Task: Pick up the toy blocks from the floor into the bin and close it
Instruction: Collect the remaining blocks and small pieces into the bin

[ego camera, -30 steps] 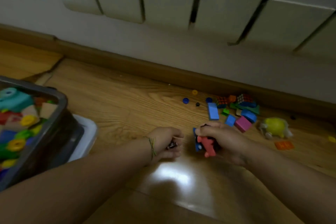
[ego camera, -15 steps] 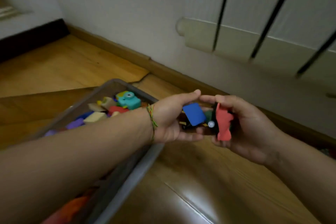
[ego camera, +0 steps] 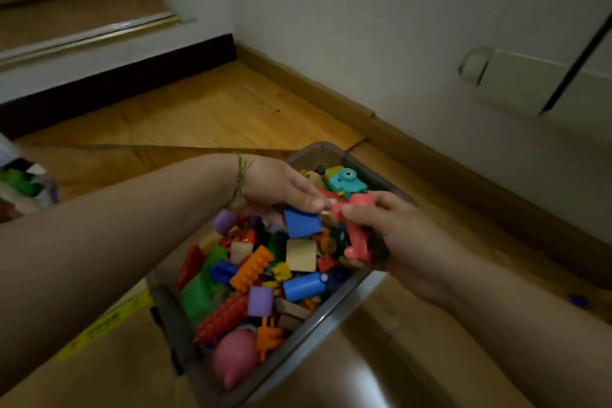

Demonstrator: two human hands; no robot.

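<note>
A grey bin stands on the wooden floor, filled with several coloured toy blocks. Both of my hands hover over its far half. My left hand has its fingers curled around a blue block, which hangs below the fingertips. My right hand grips a coral-red toy piece between thumb and fingers. The two hands nearly touch at the fingertips. A teal toy camera lies at the bin's far end. No lid shows.
A wall with a wooden baseboard runs behind the bin. A small blue piece lies on the floor at right. A yellow strip sits beside the bin's left. A plastic bag lies at far left.
My hands carried the blue block and the red piece from the floor pile leftward to above the bin. The view swung left with them.
</note>
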